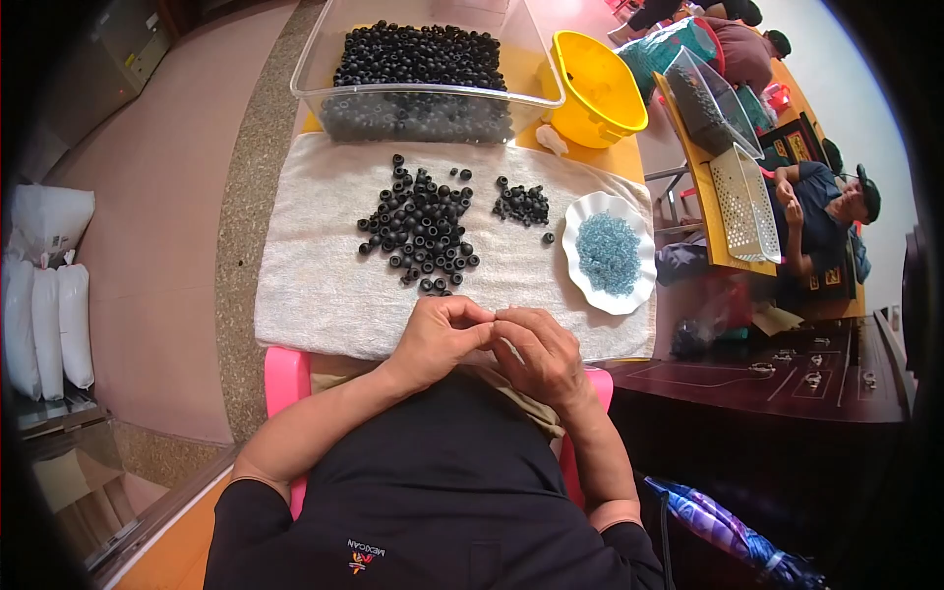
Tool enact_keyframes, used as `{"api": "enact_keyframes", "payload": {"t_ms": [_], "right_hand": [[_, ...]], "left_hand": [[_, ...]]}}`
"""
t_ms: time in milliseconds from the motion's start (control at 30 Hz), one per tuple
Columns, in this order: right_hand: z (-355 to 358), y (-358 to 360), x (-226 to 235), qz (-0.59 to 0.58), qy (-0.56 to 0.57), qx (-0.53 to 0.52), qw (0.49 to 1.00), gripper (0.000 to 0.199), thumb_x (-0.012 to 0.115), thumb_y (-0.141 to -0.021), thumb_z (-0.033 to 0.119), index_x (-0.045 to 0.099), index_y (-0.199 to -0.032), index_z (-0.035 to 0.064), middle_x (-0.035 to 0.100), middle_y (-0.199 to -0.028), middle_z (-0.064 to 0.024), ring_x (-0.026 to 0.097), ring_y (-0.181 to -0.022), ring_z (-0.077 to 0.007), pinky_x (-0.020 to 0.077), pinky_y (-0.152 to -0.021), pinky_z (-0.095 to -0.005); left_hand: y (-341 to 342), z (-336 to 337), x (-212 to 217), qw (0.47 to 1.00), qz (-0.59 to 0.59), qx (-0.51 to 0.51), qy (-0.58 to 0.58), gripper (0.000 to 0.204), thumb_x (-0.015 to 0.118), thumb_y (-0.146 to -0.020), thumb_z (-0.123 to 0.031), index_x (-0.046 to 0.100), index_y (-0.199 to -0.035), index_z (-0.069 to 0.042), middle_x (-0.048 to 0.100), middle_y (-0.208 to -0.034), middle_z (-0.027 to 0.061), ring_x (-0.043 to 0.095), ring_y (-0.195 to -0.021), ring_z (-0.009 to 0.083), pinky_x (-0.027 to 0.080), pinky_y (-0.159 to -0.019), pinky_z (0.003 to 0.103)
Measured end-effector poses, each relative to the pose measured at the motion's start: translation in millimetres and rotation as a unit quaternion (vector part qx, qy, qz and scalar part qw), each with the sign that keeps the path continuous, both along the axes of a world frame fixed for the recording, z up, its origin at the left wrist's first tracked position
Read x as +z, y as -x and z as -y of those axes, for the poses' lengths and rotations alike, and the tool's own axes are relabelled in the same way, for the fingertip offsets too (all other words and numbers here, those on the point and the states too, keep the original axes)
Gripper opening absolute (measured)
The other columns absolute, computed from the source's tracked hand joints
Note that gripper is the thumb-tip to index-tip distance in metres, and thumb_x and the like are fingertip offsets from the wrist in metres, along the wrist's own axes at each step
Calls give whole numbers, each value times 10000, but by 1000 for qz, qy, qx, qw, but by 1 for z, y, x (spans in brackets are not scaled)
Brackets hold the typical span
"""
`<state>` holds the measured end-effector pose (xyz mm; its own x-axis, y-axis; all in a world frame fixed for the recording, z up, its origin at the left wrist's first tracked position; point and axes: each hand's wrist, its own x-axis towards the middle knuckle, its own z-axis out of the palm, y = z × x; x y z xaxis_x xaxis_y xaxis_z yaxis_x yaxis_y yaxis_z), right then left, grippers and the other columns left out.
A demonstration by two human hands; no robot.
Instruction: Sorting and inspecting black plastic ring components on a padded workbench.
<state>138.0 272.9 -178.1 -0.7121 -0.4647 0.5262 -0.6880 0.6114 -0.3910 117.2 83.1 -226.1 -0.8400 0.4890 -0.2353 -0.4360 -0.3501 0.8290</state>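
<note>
My left hand (436, 337) and my right hand (544, 356) meet at the fingertips over the near edge of a white towel (315, 246). Both are closed in a pinch, and whatever sits between the fingers is too small or hidden. Just beyond them lies a loose pile of black, ring-like pieces with holes (423, 221). Right of it is a smaller pile of little black pieces (522, 203), with one single black piece (549, 238) apart. A white scalloped dish (584, 285) on the right holds many small pale blue, see-through pieces (609, 254).
Behind the towel stands a see-through plastic box (541, 98) filled with black pieces. A yellow basin (602, 93) is beside it, with a crumpled white scrap (552, 140) in front. At right, a person (821, 202) sits by a table with a white basket (742, 206). White sacks (59, 324) stand left.
</note>
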Motion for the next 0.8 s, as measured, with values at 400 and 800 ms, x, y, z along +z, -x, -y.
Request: {"api": "enact_keyframes", "payload": {"t_ms": [400,800], "right_hand": [[-6,0,-1,110,66,-7,992,300,816,-767,-40,702,-1035,30,732,-1015,-130,741,-885,-274,604,-752,-351],[-21,7,-16,319,216,5,923,127,696,-930,-77,705,-1045,-24,718,-1028,-103,674,-890,-143,536,-766,-265]], "left_hand": [[2,1,1,1000,0,-11,26,90,709,-965,-17,725,-1028,45,757,-936,113,743,-851,152,635,-784,286],[3,1,-1,999,24,-24,-7,105,740,-958,-50,708,-1009,37,753,-921,115,738,-827,150,638,-784,290]]}}
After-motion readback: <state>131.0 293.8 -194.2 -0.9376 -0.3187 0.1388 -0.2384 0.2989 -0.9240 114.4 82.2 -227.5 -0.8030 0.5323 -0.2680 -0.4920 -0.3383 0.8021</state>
